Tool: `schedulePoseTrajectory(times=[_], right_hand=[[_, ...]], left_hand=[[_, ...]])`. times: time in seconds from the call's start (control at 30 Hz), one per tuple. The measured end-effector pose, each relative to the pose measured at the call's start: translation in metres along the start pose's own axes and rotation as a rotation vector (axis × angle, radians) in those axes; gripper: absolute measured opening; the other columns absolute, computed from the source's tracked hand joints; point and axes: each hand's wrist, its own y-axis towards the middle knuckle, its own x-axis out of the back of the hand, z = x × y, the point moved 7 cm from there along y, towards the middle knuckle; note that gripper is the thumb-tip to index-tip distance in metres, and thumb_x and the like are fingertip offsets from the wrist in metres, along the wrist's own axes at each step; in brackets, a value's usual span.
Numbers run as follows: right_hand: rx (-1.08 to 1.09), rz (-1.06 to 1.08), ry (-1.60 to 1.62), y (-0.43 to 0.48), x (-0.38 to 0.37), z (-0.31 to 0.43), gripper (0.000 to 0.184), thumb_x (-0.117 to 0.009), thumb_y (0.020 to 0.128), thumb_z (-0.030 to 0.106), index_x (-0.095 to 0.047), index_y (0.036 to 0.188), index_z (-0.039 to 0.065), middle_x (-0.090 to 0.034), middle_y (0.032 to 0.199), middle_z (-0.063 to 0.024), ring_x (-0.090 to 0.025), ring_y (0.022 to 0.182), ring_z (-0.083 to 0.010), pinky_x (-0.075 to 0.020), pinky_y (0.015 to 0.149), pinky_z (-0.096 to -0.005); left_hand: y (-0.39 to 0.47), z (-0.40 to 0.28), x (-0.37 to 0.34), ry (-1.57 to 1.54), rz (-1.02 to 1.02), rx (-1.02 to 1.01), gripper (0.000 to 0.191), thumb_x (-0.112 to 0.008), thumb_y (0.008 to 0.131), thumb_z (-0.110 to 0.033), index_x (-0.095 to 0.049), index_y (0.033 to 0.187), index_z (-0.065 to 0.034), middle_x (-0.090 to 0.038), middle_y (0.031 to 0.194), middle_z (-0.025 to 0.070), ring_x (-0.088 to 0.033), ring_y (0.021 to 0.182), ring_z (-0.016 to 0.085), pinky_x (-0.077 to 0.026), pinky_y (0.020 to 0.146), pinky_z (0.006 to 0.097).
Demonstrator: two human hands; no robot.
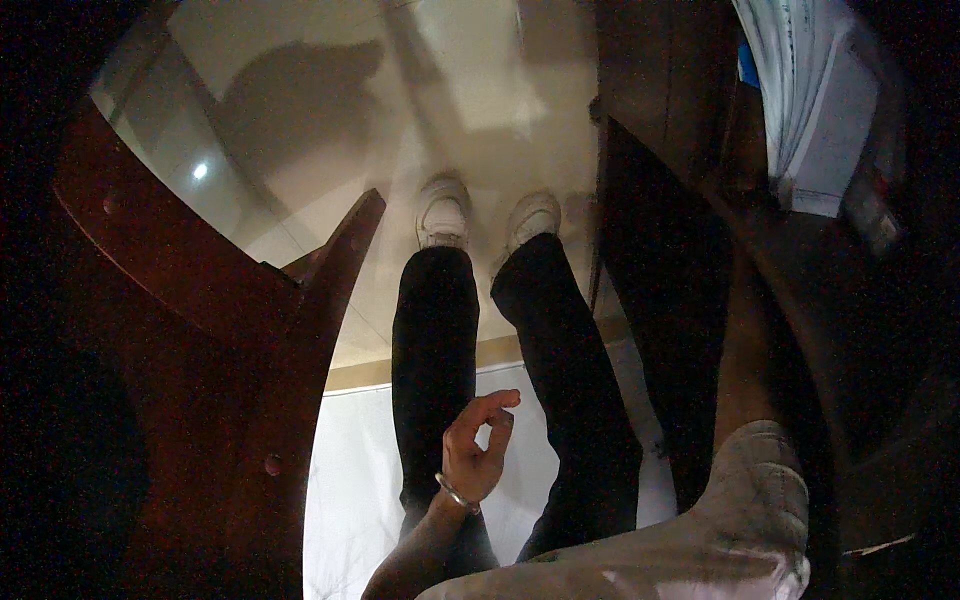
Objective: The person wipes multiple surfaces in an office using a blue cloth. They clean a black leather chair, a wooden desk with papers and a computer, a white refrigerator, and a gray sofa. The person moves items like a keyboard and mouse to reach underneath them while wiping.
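Note:
My left hand [476, 454], with a metal bangle [456, 493] at its wrist, hovers in front of my dark trousers. Its fingers curl towards the thumb around a gap, and nothing is in them. On the right, my light sleeve [750, 487] ends at the bare forearm [739, 367], which reaches up beside a dark brown panel [660, 247]. Deep shadow hides my right hand, so what it touches cannot be seen. Both my light shoes [442, 214] stand on a glossy tiled floor [375, 300].
A reddish-brown wooden furniture piece [225, 352] with a pointed edge stands close on the left. At the upper right is a whitish stack of what looks like paper [802, 97], with a small blue thing [748, 66] beside it. Behind my legs lies a bright white surface [352, 465].

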Motion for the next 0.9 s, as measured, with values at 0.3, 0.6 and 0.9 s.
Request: schedulePoseTrajectory(times=[0.3, 0.6, 0.9], right_hand=[[-0.184, 0.114, 0.383, -0.09, -0.034, 0.076, 0.051, -0.059, 0.092, 0.018, -0.049, 0.14, 0.001, -0.045, 0.149, -0.0196, -0.043, 0.135, -0.039, -0.0332, 0.116, -0.048], [-0.185, -0.033, 0.56, -0.105, -0.079, 0.194, 0.043, -0.058, 0.091, 0.013, -0.055, 0.133, 0.003, -0.048, 0.145, -0.0181, -0.047, 0.13, -0.0403, -0.0367, 0.113, -0.0481], [-0.059, 0.208, 0.357, -0.129, -0.028, 0.179, 0.049, -0.061, 0.078, 0.005, -0.059, 0.128, 0.001, -0.052, 0.135, -0.0203, -0.048, 0.124, -0.0426, -0.0369, 0.11, -0.0517]], left_hand=[[-0.011, 0.021, 0.002, 0.046, -0.006, -0.062, 0.024, -0.057, 0.099, 0.002, -0.069, 0.118, -0.0033, -0.072, 0.116, 0.01, -0.068, 0.099, 0.016, -0.055, 0.09, 0.0329], [0.005, 0.089, 0.005, 0.06, -0.029, -0.06, 0.018, -0.061, 0.1, -0.004, -0.069, 0.116, -0.0048, -0.073, 0.105, 0.0037, -0.067, 0.09, 0.009, -0.055, 0.08, 0.0264], [0.011, 0.111, 0.03, 0.063, -0.008, -0.034, 0.014, -0.06, 0.102, -0.007, -0.069, 0.112, -0.0066, -0.073, 0.098, 0.0031, -0.064, 0.083, 0.008, -0.053, 0.072, 0.0235]])
